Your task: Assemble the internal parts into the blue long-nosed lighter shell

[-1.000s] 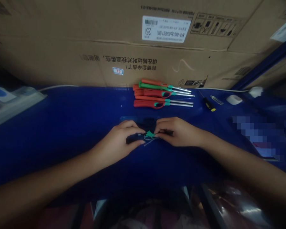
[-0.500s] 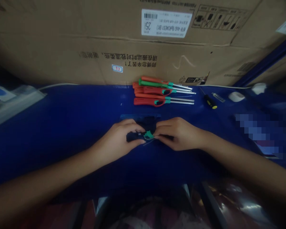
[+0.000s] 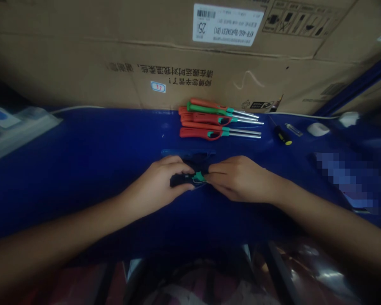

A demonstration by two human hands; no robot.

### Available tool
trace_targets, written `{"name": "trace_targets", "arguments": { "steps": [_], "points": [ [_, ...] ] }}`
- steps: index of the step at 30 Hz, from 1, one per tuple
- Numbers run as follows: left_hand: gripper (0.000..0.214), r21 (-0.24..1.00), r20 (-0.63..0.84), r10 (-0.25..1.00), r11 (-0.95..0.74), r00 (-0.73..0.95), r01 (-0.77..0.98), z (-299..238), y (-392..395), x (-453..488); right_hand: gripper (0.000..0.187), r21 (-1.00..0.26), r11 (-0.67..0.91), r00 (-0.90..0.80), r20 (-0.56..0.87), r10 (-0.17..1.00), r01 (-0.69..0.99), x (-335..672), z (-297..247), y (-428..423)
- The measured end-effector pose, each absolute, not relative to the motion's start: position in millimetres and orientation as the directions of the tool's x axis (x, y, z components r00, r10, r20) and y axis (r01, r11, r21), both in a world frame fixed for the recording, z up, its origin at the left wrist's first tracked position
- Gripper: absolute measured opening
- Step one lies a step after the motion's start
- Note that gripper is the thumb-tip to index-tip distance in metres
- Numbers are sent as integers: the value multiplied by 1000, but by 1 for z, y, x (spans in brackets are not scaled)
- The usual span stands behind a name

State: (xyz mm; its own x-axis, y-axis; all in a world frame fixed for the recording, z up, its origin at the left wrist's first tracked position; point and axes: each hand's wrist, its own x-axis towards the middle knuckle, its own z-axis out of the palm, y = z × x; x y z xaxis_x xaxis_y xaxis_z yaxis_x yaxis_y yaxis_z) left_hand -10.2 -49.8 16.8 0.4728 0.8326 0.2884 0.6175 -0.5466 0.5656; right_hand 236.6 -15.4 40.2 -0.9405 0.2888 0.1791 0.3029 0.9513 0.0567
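In the head view, my left hand curls its thumb and fingers around a dark lighter handle shell, much of it hidden by the fingers. Against the shell sits a small green plastic part with a thin pale wire below it. The fingertips of my right hand are pinched together at the right end of this green part. Just beyond both hands lies a translucent blue shell piece on the blue tabletop.
A pile of red-orange and green long-nosed lighters lies in front of a large cardboard box. To its right are a black and yellow screwdriver, a small clear tube and a white object. A plastic bag lies far left.
The camera view has shifted slightly. My right hand has turned a little, with its fingers more closed over the green part. My left hand keeps its hold.
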Motion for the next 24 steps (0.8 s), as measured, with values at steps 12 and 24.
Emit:
{"name": "trace_targets", "arguments": {
  "steps": [12, 24],
  "points": [
    [20, 448, 378, 776, -631, 505, 633, 17, -54, -8, 17, 160, 939, -953, 69, 296, 303, 236, 46, -21],
    [18, 453, 408, 763, -646, 501, 615, 16, -52, -6, 13, 137, 939, -948, 85, 307, 316, 234, 44, -19]
  ]
}}
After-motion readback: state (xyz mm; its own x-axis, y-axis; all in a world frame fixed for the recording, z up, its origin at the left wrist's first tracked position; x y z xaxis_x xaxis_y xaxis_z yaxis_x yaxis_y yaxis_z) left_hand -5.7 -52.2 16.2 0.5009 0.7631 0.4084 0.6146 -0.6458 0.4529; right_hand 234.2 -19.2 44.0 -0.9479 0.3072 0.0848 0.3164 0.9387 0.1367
